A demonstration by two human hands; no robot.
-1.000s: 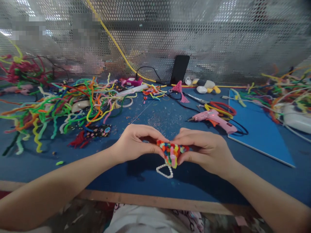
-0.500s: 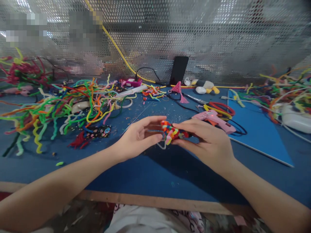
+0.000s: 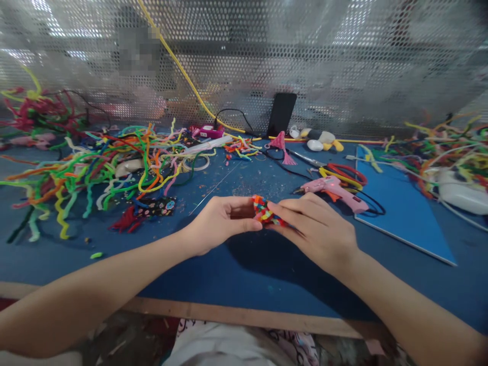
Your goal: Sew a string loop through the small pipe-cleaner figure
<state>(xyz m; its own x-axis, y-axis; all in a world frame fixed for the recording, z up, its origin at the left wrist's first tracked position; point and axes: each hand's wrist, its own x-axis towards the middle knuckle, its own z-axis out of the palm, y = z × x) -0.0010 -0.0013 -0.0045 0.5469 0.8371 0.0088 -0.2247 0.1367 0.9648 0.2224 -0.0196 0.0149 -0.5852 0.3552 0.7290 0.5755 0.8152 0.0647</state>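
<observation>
Evidently, in the head view, the step in hand was working one multicoloured fuzzy piece [image 3: 262,211], held above the table [image 3: 198,284]: the left hand [image 3: 215,223] pinched its left side, thumb and fingers narrow, and the right hand [image 3: 324,226] gripped its right side. The next move seemed to call for a steady, light hold. Beyond were one pink glue gun [image 3: 335,191], one blue board [image 3: 400,208] and one phone [image 3: 282,114]; the heaped strands [image 3: 91,173] were too tangled to count.

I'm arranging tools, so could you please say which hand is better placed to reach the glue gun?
Probably the right hand: the glue gun lies just beyond it, farther from the left hand.
</observation>
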